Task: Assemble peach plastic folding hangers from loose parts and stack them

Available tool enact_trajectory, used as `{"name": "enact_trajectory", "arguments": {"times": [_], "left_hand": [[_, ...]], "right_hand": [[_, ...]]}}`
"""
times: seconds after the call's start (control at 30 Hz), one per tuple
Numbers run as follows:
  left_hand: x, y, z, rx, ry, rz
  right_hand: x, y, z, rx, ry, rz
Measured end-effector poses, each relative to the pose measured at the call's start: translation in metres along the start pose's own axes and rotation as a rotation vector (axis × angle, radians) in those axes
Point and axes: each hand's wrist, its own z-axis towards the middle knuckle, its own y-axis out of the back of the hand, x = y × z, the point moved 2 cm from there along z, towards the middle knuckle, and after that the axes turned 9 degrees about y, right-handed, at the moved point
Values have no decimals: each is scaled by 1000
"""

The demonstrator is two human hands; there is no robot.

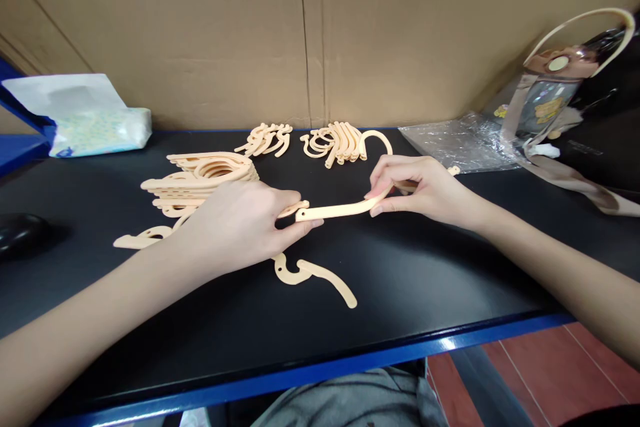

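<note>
My left hand (pixel 240 227) is closed around one end of a peach plastic hanger arm (pixel 335 210), above the black table (pixel 400 280). My right hand (pixel 417 188) pinches the other end of the same curved piece. Just below my left hand a loose hook-shaped hanger piece (pixel 313 277) lies flat on the table. A stack of peach hanger parts (pixel 200 180) sits behind my left hand. Two small piles of curved hooks (pixel 267 139) (pixel 343 142) lie further back near the wall.
A tissue pack (pixel 85 117) rests at the back left and a black mouse (pixel 23 233) at the left edge. Crumpled clear plastic (pixel 455 143) and a bag with a bottle (pixel 565 87) stand at the right. A cardboard wall (pixel 300 27) backs the table.
</note>
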Motion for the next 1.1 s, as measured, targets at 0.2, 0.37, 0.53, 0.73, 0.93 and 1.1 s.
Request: {"name": "enact_trajectory", "arguments": {"times": [0.2,0.37,0.53,0.73,0.93,1.1], "left_hand": [[-2,2,-1,38,-10,-33],[-4,2,-1,89,-18,9],[-3,3,0,54,-44,80],[-4,3,0,2,-80,135],[-2,3,-3,-107,-127,205],[-3,2,-5,-223,-177,230]], "right_hand": [[-1,-1,0,-4,-17,10],[-1,0,0,-21,-21,22],[-1,0,0,-35,-20,40],[-2,0,1,-46,-37,27],[-3,-1,1,-33,-77,57],[-4,-1,1,1,-106,94]]}}
